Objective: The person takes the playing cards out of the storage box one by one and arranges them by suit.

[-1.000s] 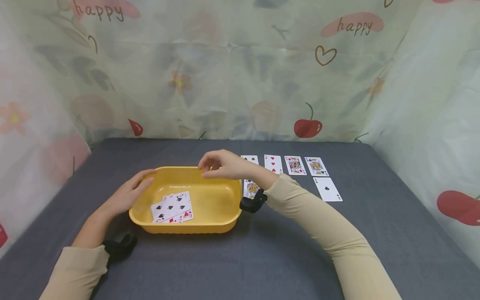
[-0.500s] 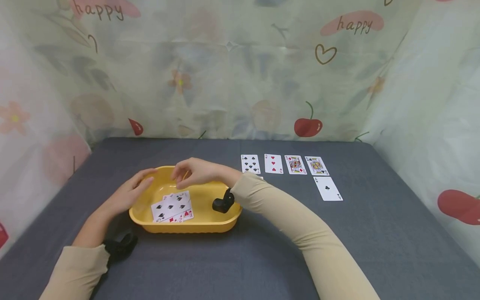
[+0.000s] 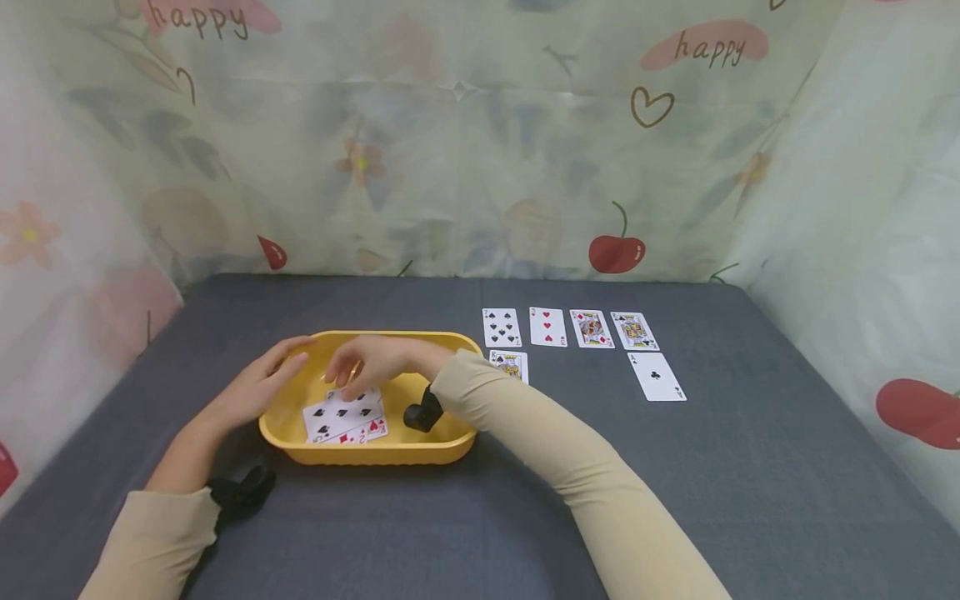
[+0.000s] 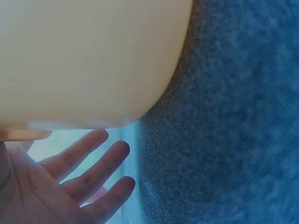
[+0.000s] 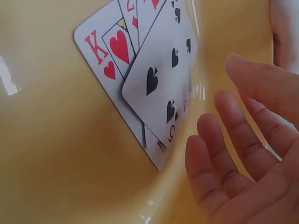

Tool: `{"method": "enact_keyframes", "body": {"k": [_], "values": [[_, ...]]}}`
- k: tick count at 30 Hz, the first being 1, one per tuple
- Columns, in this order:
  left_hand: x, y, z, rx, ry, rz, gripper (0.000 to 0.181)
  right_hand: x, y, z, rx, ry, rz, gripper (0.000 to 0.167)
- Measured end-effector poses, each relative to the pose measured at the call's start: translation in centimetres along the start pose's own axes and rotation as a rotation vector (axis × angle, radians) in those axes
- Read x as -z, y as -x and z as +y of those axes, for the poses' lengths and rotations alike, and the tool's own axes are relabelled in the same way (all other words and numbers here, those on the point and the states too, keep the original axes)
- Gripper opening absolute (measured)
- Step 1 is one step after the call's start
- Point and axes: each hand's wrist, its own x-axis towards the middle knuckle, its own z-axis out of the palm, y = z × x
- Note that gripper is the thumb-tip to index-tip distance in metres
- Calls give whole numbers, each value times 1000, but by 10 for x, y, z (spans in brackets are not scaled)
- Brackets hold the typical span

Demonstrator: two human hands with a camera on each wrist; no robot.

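Note:
A yellow plastic tub (image 3: 375, 455) stands on the table. Inside lie a few overlapping playing cards: the five of spades (image 3: 337, 412) on top, with the king of hearts (image 5: 108, 58) and a diamond two partly covered beneath it. My left hand (image 3: 258, 385) is at the tub's left rim; in the left wrist view its fingers (image 4: 96, 177) spread apart beside the outer wall. Over the cards inside the tub hovers my right hand (image 3: 382, 360). Its fingers (image 5: 222, 156) are loosely bent and hold nothing; a small gap to the cards shows in the right wrist view.
Right of the tub, face-up cards lie in a row: seven of spades (image 3: 502, 328), three of hearts (image 3: 548, 327), king of diamonds (image 3: 592, 329) and king of clubs (image 3: 634, 332). Below them are a king of spades (image 3: 510, 365) and an ace of clubs (image 3: 656, 377). A patterned curtain (image 3: 457, 167) closes off the back.
My right hand has travelled left and down into the tub, above the cards, uncovering the seven and king of spades on the table. The left hand has stayed in place.

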Motion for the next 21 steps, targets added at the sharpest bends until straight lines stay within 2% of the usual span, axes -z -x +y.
{"method": "enact_keyframes", "body": {"k": [5, 14, 21], "values": [[1, 0, 0, -7, 3, 0, 58, -4, -3, -1, -24, 31, -21, 39], [1, 1, 3, 20, 7, -7, 60, -13, -6, 0, -87, 166, -9, 41], [0, 1, 3, 17, 7, -2, 59, -14, -1, -3, -122, 184, -1, 45]]}}
